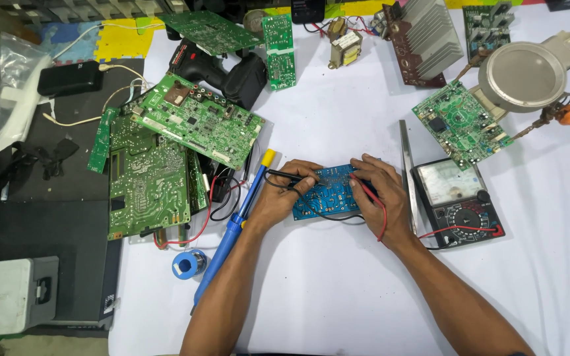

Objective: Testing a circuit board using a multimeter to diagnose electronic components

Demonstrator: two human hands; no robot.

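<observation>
At the centre of the white tabletop [338, 290] lies a small blue circuit board [328, 192]. The left hand [285, 194] grips a black test probe [291, 176], its tip laid on the board; the right hand [382, 198] pinches a red test probe [364, 188] against the board's right edge. At three o'clock from the board sits an analog multimeter [456, 201], with a metal ruler [407, 171] between them. At nine o'clock lies a blue soldering iron [235, 224], and at ten o'clock a pile of green circuit boards [166, 158]. At two o'clock stands a round magnifier [522, 76].
</observation>
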